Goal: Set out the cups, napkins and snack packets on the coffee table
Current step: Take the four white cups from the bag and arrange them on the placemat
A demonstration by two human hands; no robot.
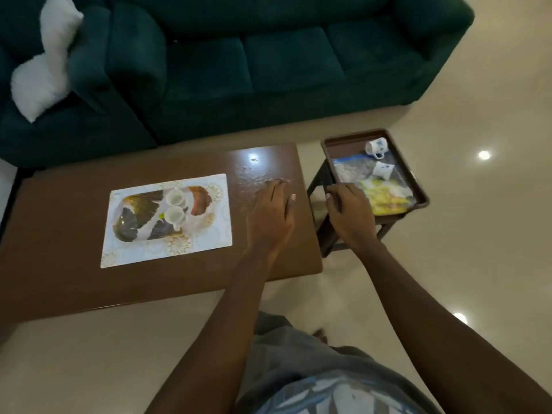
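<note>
Two white cups (174,207) stand upright on a patterned placemat (167,218) on the brown coffee table (59,264). To the right, a brown tray (334,144) rests on a small stool and holds a tipped white cup with blue flowers (375,147), a second white cup (383,170), a clear snack packet (351,168) and a yellow snack packet (385,198). My left hand (273,213) hovers flat over the table's right end, fingers apart, holding nothing. At the tray's near left edge is my right hand (349,213), fingers curled; what it grips is hidden.
A dark green sofa (268,64) with white cushions (41,82) runs along the far side of the table. The stool (328,240) under the tray stands close to the table's right edge. Glossy cream floor (478,264) surrounds everything. Crumbs speckle the table's right end (254,174).
</note>
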